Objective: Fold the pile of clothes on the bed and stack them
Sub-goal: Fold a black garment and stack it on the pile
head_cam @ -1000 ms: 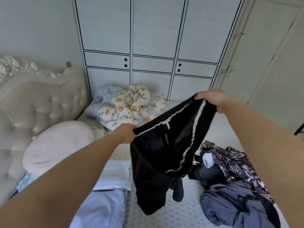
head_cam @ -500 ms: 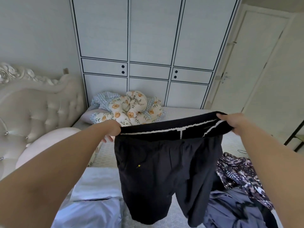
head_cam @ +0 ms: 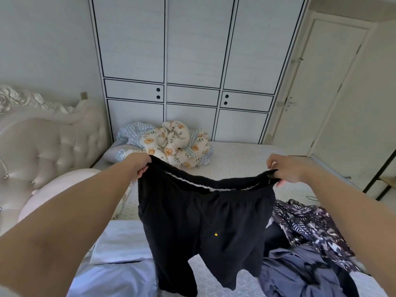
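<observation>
A pair of black shorts with a small yellow mark hangs in the air over the bed, spread flat by its waistband. My left hand grips the waistband's left end and my right hand pinches its right end. Both legs of the shorts dangle down towards the mattress. To the right lies a loose pile of clothes: a dark patterned piece on top of a blue-grey one. At the lower left sit folded pale blue and white garments.
A floral and checked quilt is bunched at the far side of the bed. A tufted cream headboard and a pink pillow stand at the left. White wardrobe doors fill the back wall; a door is at the right.
The shorts went from a tilted, bunched hold to a flat spread. My hands have moved apart and level along the waistband, and the garment now faces me squarely.
</observation>
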